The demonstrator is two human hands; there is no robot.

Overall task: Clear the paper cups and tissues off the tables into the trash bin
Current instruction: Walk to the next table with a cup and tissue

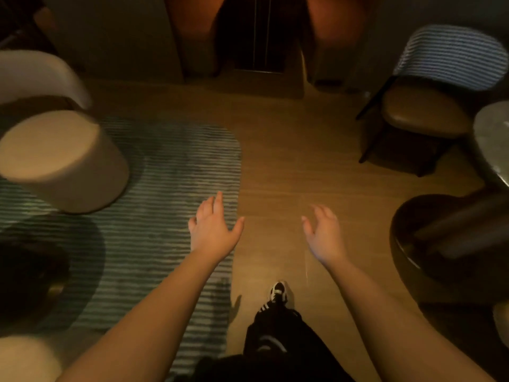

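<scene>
My left hand (213, 226) is stretched out in front of me over the edge of a striped rug, fingers apart, holding nothing. My right hand (323, 232) hangs beside it over the wooden floor, also open and empty. No paper cup, tissue or trash bin shows in this dim view. A round marble-like table top (493, 139) peeks in at the right edge; nothing on it is visible.
A beige round pouf (63, 161) stands at the left on the grey striped rug (154, 216). A chair with a striped back (429, 111) is at the right, with a dark round table base (446, 244) below it. My foot (278, 292) is on the wooden floor.
</scene>
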